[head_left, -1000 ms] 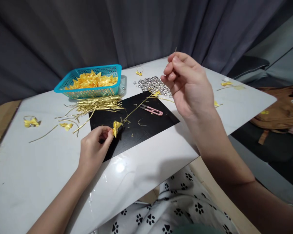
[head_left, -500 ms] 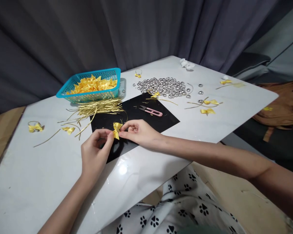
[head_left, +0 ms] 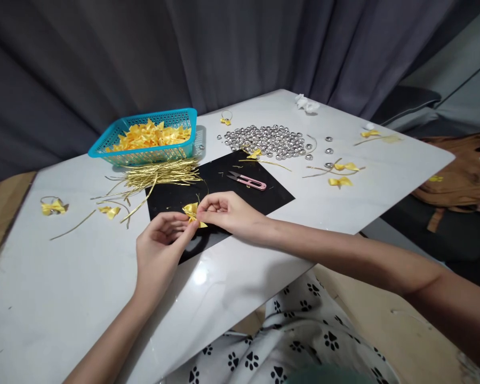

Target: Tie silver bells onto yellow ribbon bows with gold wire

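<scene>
the left hand (head_left: 158,253) and right hand (head_left: 236,216) together pinched the yellow bow (head_left: 189,209) above the left part of the black mat (head_left: 274,193); light fingertip pressure probably suited the bow's folds best.

Yellow bow (head_left: 189,209) partly obscured by the left hand (head_left: 158,253) and right hand (head_left: 234,216); its full outline cannot be made out. Black sheet (head_left: 278,197) partly covered by both. Brown bag (head_left: 462,170) cut off at right; patterned cloth (head_left: 304,333) cut off below.
</scene>
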Demonstrator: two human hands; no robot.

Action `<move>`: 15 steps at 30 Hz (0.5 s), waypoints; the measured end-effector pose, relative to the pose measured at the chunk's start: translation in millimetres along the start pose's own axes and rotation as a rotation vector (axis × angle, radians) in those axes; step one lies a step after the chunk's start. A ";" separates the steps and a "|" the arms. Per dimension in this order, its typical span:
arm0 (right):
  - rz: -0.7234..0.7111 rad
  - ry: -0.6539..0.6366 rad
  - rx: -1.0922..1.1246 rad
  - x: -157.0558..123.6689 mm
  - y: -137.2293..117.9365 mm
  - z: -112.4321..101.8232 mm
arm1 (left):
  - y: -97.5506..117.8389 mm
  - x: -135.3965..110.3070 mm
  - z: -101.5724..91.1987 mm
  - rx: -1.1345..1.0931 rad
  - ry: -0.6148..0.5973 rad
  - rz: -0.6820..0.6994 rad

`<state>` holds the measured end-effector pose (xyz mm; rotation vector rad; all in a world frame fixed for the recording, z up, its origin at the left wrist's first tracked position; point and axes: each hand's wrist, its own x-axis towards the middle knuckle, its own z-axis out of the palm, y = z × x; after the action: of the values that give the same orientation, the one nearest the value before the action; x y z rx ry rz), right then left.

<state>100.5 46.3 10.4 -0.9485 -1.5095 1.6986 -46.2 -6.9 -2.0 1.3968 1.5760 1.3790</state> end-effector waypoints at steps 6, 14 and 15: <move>0.099 0.000 0.090 -1.7 -6.3 -2.9 | 4.1 -1.4 1.5 0.026 0.043 0.019; 0.185 -0.029 0.167 -8.6 0.2 6.1 | 4.7 -0.8 -2.5 -0.008 0.103 -0.091; 0.156 -0.012 0.173 -8.3 1.1 7.7 | 4.1 0.0 -2.8 -0.049 0.099 -0.133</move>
<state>98.2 35.2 10.6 -0.9863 -1.2994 1.9143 -47.5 -8.1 2.7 1.1893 1.6559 1.4162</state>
